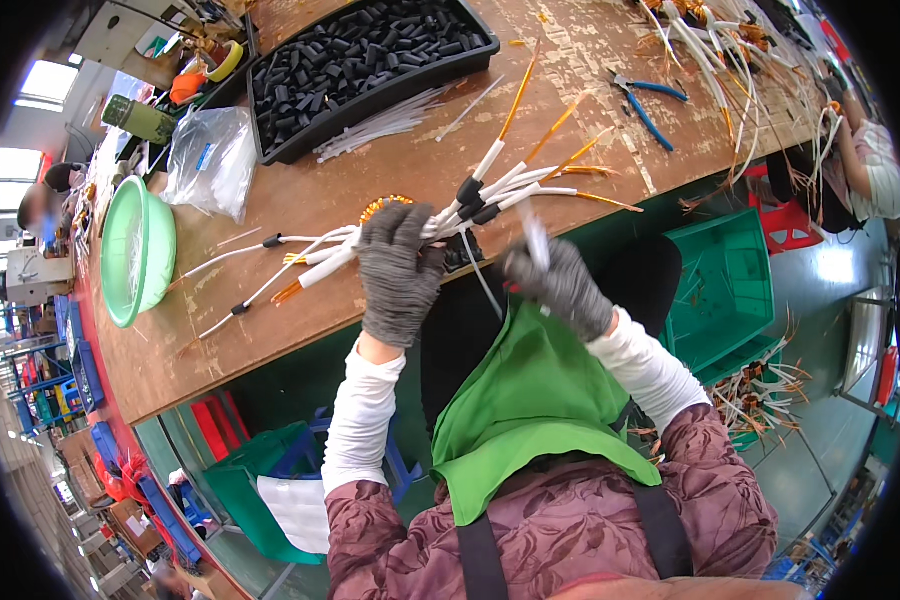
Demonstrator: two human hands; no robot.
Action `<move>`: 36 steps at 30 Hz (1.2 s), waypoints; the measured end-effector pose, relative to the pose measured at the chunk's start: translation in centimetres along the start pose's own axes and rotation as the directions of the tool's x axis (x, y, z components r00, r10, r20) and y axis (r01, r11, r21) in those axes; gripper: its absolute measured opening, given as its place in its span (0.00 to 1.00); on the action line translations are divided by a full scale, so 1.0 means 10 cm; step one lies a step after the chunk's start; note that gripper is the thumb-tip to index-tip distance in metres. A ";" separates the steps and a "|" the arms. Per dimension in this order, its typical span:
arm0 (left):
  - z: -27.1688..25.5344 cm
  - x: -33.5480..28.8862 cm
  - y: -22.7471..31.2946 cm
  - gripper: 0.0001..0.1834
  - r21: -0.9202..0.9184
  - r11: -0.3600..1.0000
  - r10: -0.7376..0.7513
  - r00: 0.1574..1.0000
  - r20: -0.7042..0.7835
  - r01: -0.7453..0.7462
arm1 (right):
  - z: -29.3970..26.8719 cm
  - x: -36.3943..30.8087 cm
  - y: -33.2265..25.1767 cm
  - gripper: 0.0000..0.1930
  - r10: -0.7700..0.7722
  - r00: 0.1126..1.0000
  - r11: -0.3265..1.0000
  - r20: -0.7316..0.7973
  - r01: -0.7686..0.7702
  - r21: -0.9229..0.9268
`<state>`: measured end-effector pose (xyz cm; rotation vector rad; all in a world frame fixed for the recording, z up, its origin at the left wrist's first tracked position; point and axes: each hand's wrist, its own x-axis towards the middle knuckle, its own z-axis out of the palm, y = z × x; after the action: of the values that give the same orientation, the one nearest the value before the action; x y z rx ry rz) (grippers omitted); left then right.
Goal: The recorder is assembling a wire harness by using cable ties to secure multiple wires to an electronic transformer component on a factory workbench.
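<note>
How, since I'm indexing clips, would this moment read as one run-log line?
left hand: holding wire bundle | right hand: gripping white piece, blurred | blue-handled pliers: on table, open

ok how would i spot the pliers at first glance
Find the brown table, then the black tray of short black tubes on it. The pliers lie right of that tray, their two blue handles spread apart, unlike the white and orange wires nearby.

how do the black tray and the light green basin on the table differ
The black tray is rectangular, while the light green basin is round. The tray is filled with short black tubes; the basin holds what look like thin whitish pieces. The tray sits farther back, the basin near the table's left end. Both are open-topped containers.
</note>
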<state>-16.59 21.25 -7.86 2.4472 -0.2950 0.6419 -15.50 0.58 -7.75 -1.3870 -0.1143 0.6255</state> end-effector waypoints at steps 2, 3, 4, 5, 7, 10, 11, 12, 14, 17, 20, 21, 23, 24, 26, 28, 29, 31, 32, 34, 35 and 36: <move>-0.09 0.02 -0.03 0.26 0.120 0.992 0.037 0.998 -0.046 -0.031 | -0.06 0.15 -0.11 0.09 0.030 0.983 0.986 -0.180 0.000 0.164; -0.09 0.01 -0.05 0.26 0.121 0.992 0.040 0.998 -0.044 -0.035 | -0.04 0.22 -0.12 0.09 0.028 0.983 0.986 -0.182 0.003 0.167; -0.08 -0.01 -0.09 0.27 0.136 0.990 -0.023 1.000 -0.003 0.023 | 0.00 0.30 -0.08 0.08 0.058 0.974 0.984 -0.219 -0.018 0.179; -0.08 -0.04 -0.11 0.28 0.157 0.984 -0.089 0.995 0.034 0.083 | 0.05 0.36 -0.03 0.08 0.089 0.964 0.981 -0.251 -0.040 0.191; 0.00 -0.03 -0.12 0.28 0.182 0.982 -0.046 0.998 0.031 0.039 | 0.07 0.45 0.22 0.08 -0.065 0.972 0.981 -0.225 0.104 0.165; 0.00 0.00 -0.13 0.26 0.214 0.976 -0.040 0.999 0.027 0.033 | 0.13 0.50 0.35 0.08 -0.044 0.971 0.978 -0.236 0.090 0.187; -0.01 0.01 -0.14 0.25 0.232 0.972 -0.044 0.999 0.025 0.037 | 0.13 0.49 0.30 0.08 -0.047 0.971 0.977 -0.236 0.093 0.190; -0.02 0.01 -0.15 0.25 0.250 0.967 -0.047 0.999 0.021 0.040 | 0.13 0.47 0.22 0.09 0.015 0.977 0.990 -0.215 0.016 0.141; -0.04 -0.01 -0.17 0.24 0.232 0.972 -0.038 0.999 0.033 0.029 | 0.11 0.46 0.17 0.10 0.059 0.986 0.995 -0.156 -0.046 0.085; -0.12 0.00 -0.21 0.20 0.142 0.990 -0.021 1.000 0.021 0.018 | 0.05 0.28 0.09 0.12 0.069 0.998 0.971 -0.013 -0.064 0.232; -0.15 0.04 0.00 0.16 0.025 0.999 -0.029 0.999 -0.015 0.029 | 0.02 0.01 0.01 0.14 0.003 0.994 0.953 0.105 -0.035 0.302; -0.16 0.09 0.13 0.14 -0.020 0.999 -0.034 0.999 -0.028 0.033 | -0.02 -0.04 0.01 0.16 -0.004 0.987 0.971 0.162 -0.035 0.236; -0.14 0.13 0.35 0.12 -0.093 0.993 -0.074 0.997 0.024 0.076 | -0.02 -0.11 0.01 0.16 0.003 0.985 0.976 0.174 -0.041 0.215; -0.09 0.14 0.43 0.11 -0.245 0.954 -0.150 0.983 0.104 0.172 | -0.02 -0.12 0.01 0.16 -0.001 0.985 0.976 0.174 -0.037 0.216; -0.01 0.15 0.49 0.11 -0.381 0.884 -0.210 0.959 0.192 0.270 | 0.00 -0.15 0.01 0.16 -0.006 0.985 0.976 0.175 -0.032 0.216; 0.08 0.13 0.47 0.09 -0.446 0.873 -0.123 0.975 0.186 0.196 | 0.03 -0.16 0.01 0.16 0.006 0.995 0.977 0.102 -0.027 0.209; 0.09 0.12 0.49 0.09 -0.448 0.873 -0.119 0.974 0.191 0.194 | 0.03 -0.16 0.05 0.16 0.006 0.995 0.977 0.096 -0.026 0.213; 0.10 0.09 0.54 0.06 -0.438 0.860 -0.203 0.963 0.180 0.263 | 0.03 -0.13 0.17 0.14 -0.162 0.987 0.973 0.016 0.157 0.171; 0.11 0.06 0.53 0.04 -0.453 0.844 -0.240 0.958 0.160 0.287 | 0.03 -0.14 0.15 0.14 -0.163 0.987 0.972 0.016 0.157 0.175; 0.13 0.00 0.50 0.05 -0.479 0.826 -0.287 0.953 0.098 0.298 | 0.01 -0.15 0.11 0.12 -0.076 0.996 0.995 -0.045 0.079 0.066; 0.14 -0.01 0.50 0.05 -0.510 0.805 -0.333 0.942 0.036 0.304 | 0.01 -0.15 0.12 0.12 -0.076 0.996 0.995 -0.047 0.079 0.069; 0.15 -0.02 0.52 0.06 -0.490 0.822 -0.321 0.947 0.022 0.290 | 0.03 -0.15 0.15 0.11 -0.155 0.983 0.988 -0.094 0.154 -0.022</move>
<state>-17.94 16.20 -6.49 1.9227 -0.0241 0.4335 -17.38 0.23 -8.64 -1.4048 -0.1487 0.4290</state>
